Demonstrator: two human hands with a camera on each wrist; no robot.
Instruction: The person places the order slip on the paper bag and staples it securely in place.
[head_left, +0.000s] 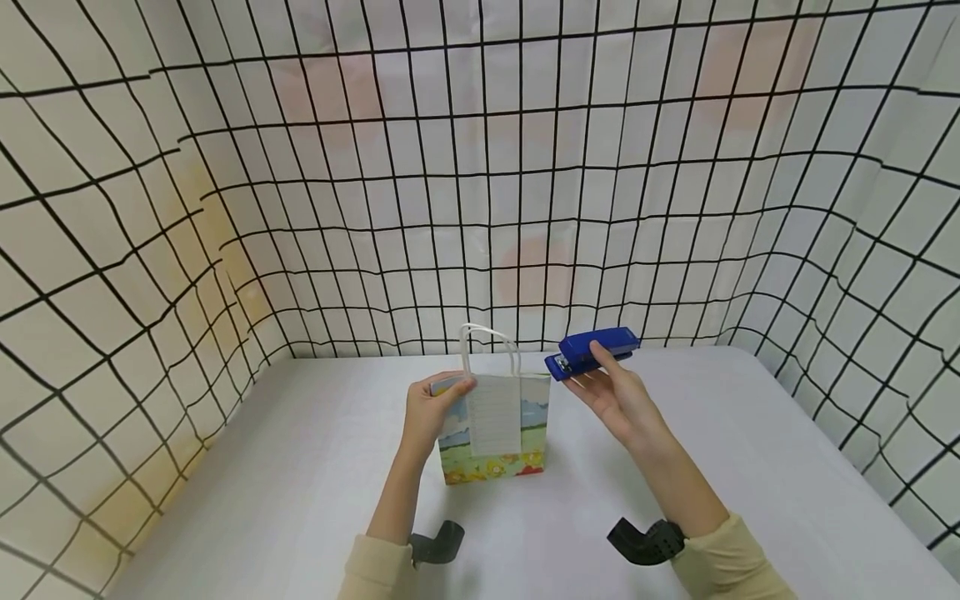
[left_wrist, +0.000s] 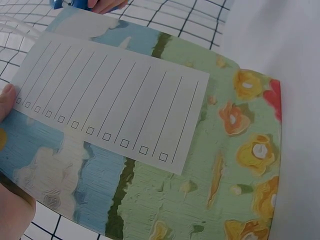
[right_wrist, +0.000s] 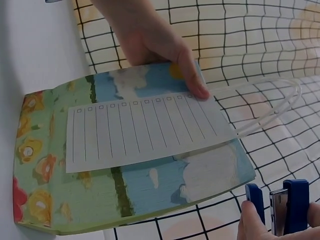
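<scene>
A paper gift bag (head_left: pixel 456 454) painted with sky, clouds and flowers stands upright in the middle of the table, with white cord handles (head_left: pixel 491 332) rising from its top. Against its front lies a white checklist sheet (head_left: pixel 495 417) with ruled lines and small boxes. My left hand (head_left: pixel 433 408) pinches the sheet and the bag's top edge together, thumb (right_wrist: pixel 192 75) in front. To the right of the bag's top edge, my right hand (head_left: pixel 618 404) holds a blue stapler (head_left: pixel 600 346) in the air. Its jaws are apart, and its front end points toward the bag.
A white table (head_left: pixel 315 467) lies under the bag. Behind and at both sides rise white walls (head_left: pixel 517 192) with a black grid. Dark wrist-worn devices (head_left: pixel 441 543) sit at both cuffs.
</scene>
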